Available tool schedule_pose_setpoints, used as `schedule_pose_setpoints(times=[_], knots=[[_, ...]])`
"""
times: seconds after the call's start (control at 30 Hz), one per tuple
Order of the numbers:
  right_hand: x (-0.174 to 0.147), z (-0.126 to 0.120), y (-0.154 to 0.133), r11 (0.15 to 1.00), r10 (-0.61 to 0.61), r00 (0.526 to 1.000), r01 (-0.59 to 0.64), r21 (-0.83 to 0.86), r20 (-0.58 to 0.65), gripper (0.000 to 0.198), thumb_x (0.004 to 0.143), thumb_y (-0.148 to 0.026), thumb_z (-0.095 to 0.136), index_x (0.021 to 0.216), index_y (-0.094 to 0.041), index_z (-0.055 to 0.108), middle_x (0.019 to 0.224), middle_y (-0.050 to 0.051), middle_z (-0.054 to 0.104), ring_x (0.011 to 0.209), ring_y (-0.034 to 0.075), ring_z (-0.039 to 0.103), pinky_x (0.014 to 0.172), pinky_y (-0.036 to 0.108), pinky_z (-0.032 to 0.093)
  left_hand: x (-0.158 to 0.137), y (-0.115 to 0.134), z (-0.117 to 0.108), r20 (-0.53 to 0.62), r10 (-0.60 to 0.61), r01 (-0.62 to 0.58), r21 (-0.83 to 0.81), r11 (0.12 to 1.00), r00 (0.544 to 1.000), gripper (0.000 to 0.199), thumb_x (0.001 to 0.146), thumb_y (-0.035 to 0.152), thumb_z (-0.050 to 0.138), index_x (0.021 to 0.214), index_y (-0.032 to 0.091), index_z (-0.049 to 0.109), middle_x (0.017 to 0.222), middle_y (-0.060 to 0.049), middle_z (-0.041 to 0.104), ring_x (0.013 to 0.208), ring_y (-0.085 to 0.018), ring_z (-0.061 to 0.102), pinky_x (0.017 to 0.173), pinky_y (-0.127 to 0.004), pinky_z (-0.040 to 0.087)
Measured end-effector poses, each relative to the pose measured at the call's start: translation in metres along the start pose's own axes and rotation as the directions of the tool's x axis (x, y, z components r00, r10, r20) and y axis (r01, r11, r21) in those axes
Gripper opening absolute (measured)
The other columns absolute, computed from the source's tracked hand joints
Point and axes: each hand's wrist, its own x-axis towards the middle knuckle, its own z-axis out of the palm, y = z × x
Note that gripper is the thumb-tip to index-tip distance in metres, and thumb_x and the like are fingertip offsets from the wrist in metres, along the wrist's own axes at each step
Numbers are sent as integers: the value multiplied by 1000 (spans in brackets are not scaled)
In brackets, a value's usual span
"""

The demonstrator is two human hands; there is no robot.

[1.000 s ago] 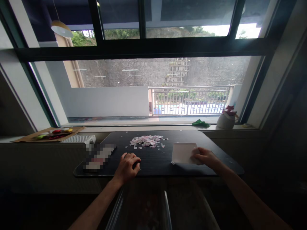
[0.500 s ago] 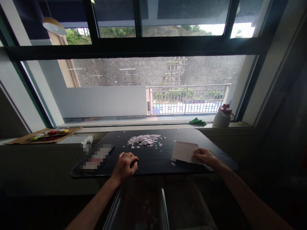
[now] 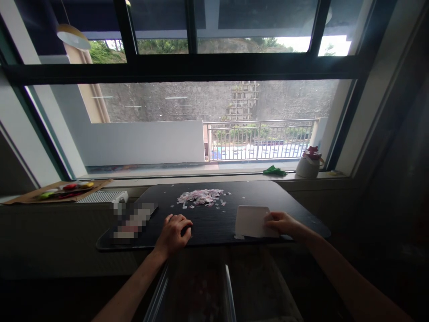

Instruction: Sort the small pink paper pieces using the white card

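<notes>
My right hand [image 3: 279,222] grips the right edge of a white rectangular card [image 3: 251,221], thumb and fingers closed on it. The card stands low over the front right of the black table [image 3: 214,228], its lower edge near the front edge. A few small pale scraps [image 3: 239,236] show at its lower left corner. My left hand [image 3: 176,229] rests on the table's front edge, fingers loosely bent, thumb apart, with nothing visible in it. Beyond it lies a loose heap of small white and pinkish paper pieces [image 3: 201,197], with some scattered around.
A blurred-out flat object [image 3: 136,223] lies on the table's left side. To the left, a brown sheet with colourful items [image 3: 67,190] sits by a radiator [image 3: 103,197]. On the windowsill are a green cloth-like thing [image 3: 275,171] and a white jug with a red top [image 3: 308,164].
My right hand has drawn the card slightly left and toward the front edge, over the scraps that lay beside it. The left hand has stayed in place.
</notes>
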Motion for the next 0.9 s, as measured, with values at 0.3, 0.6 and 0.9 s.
schedule_pose_setpoints(times=[0.3,0.6,0.9], knots=[[-16,-12,1,1000,6,997,-6,0,73,20,54,-21,68,73,-15,65,67,0,68,59,14,61,53,23,45,0,-1,1,-15,2,-2,-3,1000,1000,19,75,26,48,83,23,66,82,-2,64,85,-20,59,101,-50,30],[-4,0,-1,1000,-20,1000,20,-5,0,16,55,-16,62,71,-15,63,64,-2,66,56,12,59,52,22,44,0,-2,2,0,0,0,-4,1000,1000,19,76,25,48,84,22,65,84,-3,64,86,-20,59,101,-50,29],[-10,5,-7,999,6,997,-3,-34,77,19,52,-20,64,71,-16,63,66,-1,67,61,14,62,53,23,45,-1,-3,3,-17,5,-5,-2,1000,1000,18,76,25,49,84,23,66,82,-2,64,85,-19,58,102,-49,29]])
